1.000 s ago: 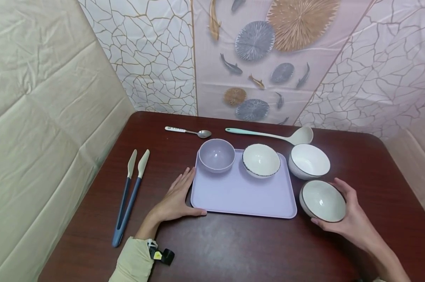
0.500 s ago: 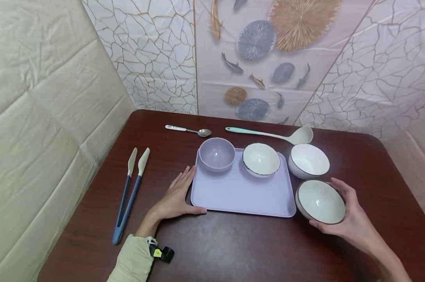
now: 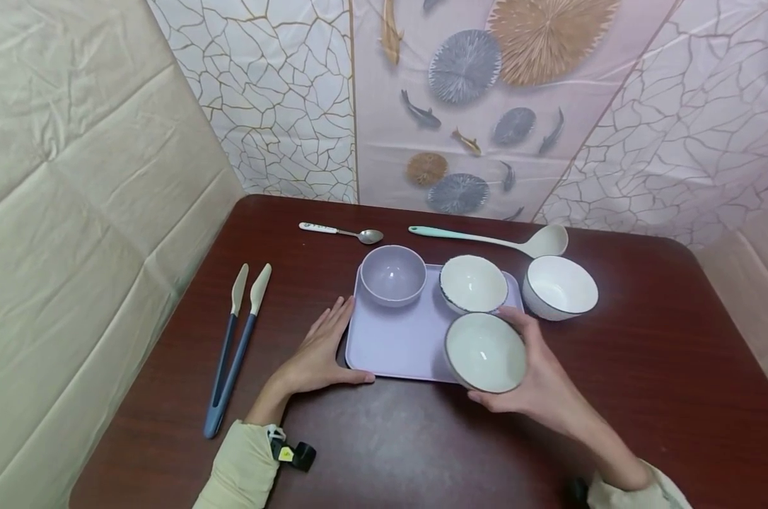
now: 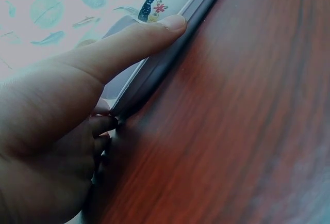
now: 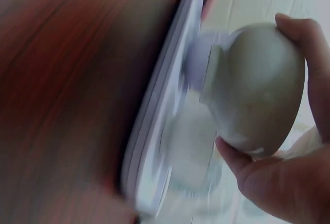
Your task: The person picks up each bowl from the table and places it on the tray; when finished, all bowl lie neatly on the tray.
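A pale grey-white bowl with a dark rim (image 3: pixel 484 353) is held by my right hand (image 3: pixel 539 378), thumb on the near side and fingers on the far side. In the right wrist view this bowl (image 5: pixel 260 87) hangs above the lilac tray (image 5: pixel 154 110). My left hand (image 3: pixel 317 353) lies against the tray's (image 3: pixel 390 346) left front corner, fingers along the left side and thumb (image 4: pixel 172 24) at the front edge. On the tray's back half stand a lilac bowl (image 3: pixel 393 276) and a white bowl with a dark speckled rim (image 3: pixel 473 283).
Another white bowl (image 3: pixel 559 288) stands just right of the tray. Behind are a ladle (image 3: pixel 543 242) with a mint handle and a small spoon (image 3: pixel 370 237). Blue-handled tongs (image 3: pixel 231 360) lie at the left of the brown table (image 3: pixel 384 452).
My right hand has carried the dark-rimmed bowl leftward from beside the tray to over its front right part. My left hand has stayed at the tray's corner.
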`<control>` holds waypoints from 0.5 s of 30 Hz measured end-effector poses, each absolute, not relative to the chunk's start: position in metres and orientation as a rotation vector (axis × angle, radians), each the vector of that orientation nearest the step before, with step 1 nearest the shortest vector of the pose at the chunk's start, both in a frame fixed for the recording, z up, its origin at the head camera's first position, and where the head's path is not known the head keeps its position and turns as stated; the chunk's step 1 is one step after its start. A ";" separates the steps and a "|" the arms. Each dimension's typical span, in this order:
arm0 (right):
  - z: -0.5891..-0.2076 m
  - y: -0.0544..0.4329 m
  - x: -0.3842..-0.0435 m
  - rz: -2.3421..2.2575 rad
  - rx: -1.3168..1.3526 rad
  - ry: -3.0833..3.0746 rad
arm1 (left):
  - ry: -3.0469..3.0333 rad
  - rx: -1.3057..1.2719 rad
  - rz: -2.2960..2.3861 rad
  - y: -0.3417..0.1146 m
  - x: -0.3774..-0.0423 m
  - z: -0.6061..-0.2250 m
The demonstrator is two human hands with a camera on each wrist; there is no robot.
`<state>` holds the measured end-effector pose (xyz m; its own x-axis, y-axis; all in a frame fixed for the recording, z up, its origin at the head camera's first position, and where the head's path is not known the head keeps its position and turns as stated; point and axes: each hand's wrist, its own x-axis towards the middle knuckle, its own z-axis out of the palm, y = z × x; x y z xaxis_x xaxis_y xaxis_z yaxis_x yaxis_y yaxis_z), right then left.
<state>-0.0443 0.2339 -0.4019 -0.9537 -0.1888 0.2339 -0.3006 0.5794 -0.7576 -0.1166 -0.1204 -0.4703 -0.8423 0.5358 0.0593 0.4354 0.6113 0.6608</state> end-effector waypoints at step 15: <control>-0.419 0.156 -0.079 1.418 0.361 -2.712 | 2.700 0.832 1.052 -0.120 -0.116 -0.471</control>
<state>-0.0788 0.1556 -0.4191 -0.9708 -0.1783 0.1606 -0.2336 0.5494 -0.8022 -0.1164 -0.1204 -0.4708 -0.8402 0.5366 0.0787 0.4483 0.6055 0.6576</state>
